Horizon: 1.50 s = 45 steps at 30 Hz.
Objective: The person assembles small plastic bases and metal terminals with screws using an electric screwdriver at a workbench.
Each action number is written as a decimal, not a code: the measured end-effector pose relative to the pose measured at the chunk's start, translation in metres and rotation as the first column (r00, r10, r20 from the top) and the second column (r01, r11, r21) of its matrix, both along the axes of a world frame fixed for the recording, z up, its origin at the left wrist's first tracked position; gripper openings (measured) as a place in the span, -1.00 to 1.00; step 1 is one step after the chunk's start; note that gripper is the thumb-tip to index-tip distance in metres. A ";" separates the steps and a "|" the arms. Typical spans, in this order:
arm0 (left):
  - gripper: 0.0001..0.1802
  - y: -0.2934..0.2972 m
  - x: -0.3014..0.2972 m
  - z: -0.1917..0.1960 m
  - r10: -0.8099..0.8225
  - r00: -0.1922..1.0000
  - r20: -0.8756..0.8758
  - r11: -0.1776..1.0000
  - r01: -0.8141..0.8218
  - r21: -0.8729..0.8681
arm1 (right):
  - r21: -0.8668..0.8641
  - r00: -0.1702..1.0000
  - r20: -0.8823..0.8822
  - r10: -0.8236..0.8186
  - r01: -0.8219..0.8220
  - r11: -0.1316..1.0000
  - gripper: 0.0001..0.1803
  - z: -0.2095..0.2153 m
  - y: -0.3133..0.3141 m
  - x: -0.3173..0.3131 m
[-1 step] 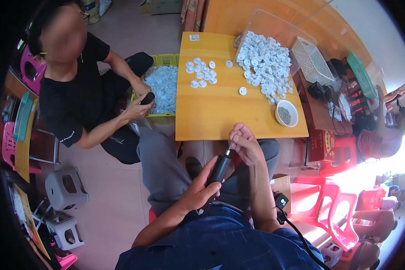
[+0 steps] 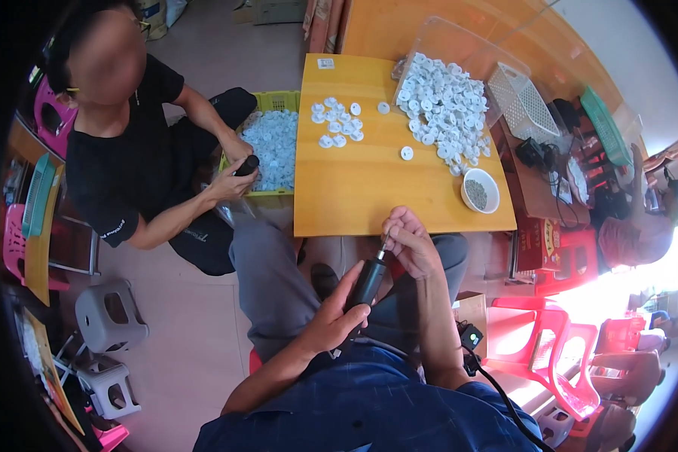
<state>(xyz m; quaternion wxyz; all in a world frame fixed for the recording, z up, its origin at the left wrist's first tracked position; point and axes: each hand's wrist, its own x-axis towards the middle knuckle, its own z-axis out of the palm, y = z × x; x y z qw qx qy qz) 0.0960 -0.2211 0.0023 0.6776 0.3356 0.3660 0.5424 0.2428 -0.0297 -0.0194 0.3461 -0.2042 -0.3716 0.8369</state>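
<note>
My left hand (image 2: 340,310) is wrapped round the black body of an electric screwdriver (image 2: 368,282), held over my lap with its metal tip pointing up toward the table. My right hand (image 2: 412,245) is closed in a pinch at the end of the thin bit. Whatever lies between those fingertips is too small to make out. Just beyond, on the yellow table (image 2: 354,192), a white bowl (image 2: 491,205) holds small grey pieces like screws. A large heap of white round plastic parts (image 2: 444,109) spills from a clear bin (image 2: 471,38). One loose white part (image 2: 407,153) lies nearer me.
A small group of white parts (image 2: 337,120) lies at the table's left. There, a seated person (image 2: 124,158) in black holds a dark tool over a yellow-green crate (image 2: 275,99) of pale parts. Red chairs (image 2: 546,354) stand at right, grey stools (image 2: 111,315) at left.
</note>
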 end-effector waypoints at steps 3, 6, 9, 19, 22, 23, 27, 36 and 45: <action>-0.16 0.005 -0.001 -0.006 0.041 0.996 -0.077 0.998 -0.038 0.042 | -0.074 1.000 -0.025 0.015 -0.017 0.997 -0.72 -0.009 0.003 -0.004; -0.16 0.010 -0.004 -0.009 0.078 0.989 -0.123 0.996 -0.072 0.047 | -0.045 0.992 -0.082 0.093 -0.097 0.994 -0.64 -0.014 0.007 -0.009; -0.17 0.011 -0.007 -0.015 0.122 0.985 -0.125 0.992 -0.118 0.043 | -0.106 0.997 -0.040 0.066 -0.070 0.992 -0.59 -0.007 0.013 -0.016; -0.20 0.017 -0.005 -0.030 0.215 0.967 -0.136 0.976 -0.217 0.004 | 0.828 0.514 0.417 -0.749 0.125 0.547 -0.62 -0.036 0.134 -0.021; -0.26 0.017 -0.006 -0.025 0.203 0.975 -0.087 0.978 -0.206 -0.027 | 0.917 0.408 0.369 -0.835 -0.010 0.400 -0.59 -0.025 0.146 -0.035; -0.29 0.018 -0.006 -0.022 0.201 0.978 -0.055 0.978 -0.204 -0.051 | 0.916 0.372 0.394 -0.840 -0.086 0.391 -0.62 -0.022 0.150 -0.039; -0.27 0.025 -0.006 -0.020 0.152 0.988 -0.012 0.988 -0.152 -0.022 | 0.909 0.312 0.346 -0.885 -0.346 0.233 -0.72 -0.032 0.171 -0.027; -0.33 0.023 -0.007 -0.036 0.253 0.951 -0.179 0.967 -0.254 0.017 | 0.781 0.605 0.462 -0.648 0.068 0.621 -0.83 -0.045 0.102 -0.039; -0.35 0.026 -0.011 -0.036 0.308 0.893 -0.328 0.951 -0.302 0.071 | 0.696 0.745 0.401 -0.533 0.129 0.706 -0.78 -0.055 0.028 -0.052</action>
